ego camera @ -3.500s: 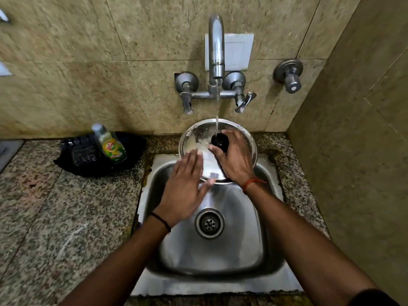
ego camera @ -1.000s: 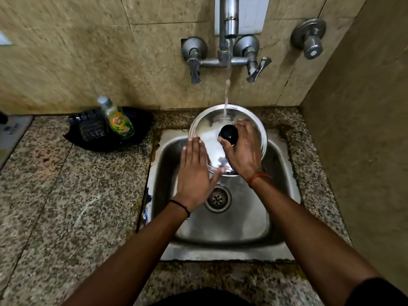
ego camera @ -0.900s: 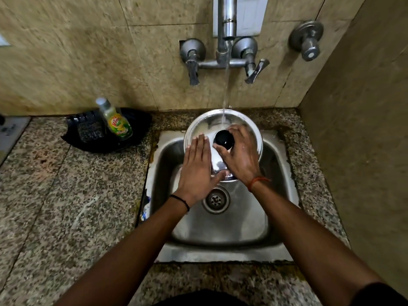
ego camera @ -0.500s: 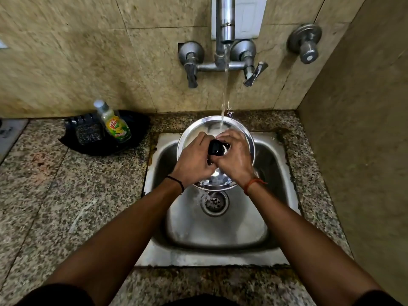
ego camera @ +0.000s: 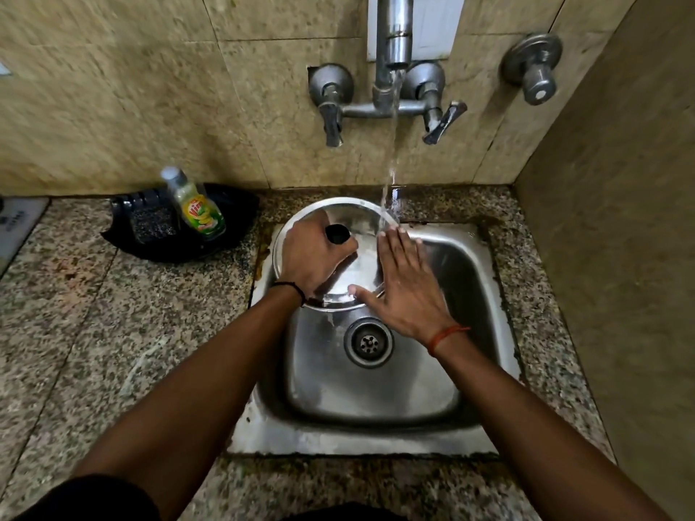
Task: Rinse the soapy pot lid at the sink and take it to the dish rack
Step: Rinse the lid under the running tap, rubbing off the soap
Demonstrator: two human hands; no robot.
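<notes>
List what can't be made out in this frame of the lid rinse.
- Dish rack: nowhere in the head view.
- Pot lid underside and left rim: hidden by the left hand gripping the black knob.
- Spout top of the tap: cut off by the top edge.
- Right hand: whether it touches the lid is unclear.
- Soap left: glare hides it.

Shiny steel pot lid (ego camera: 361, 220) with a black knob (ego camera: 337, 233), speckled granite table (ego camera: 113, 332), green-yellow soap bottle (ego camera: 199, 212).
</notes>
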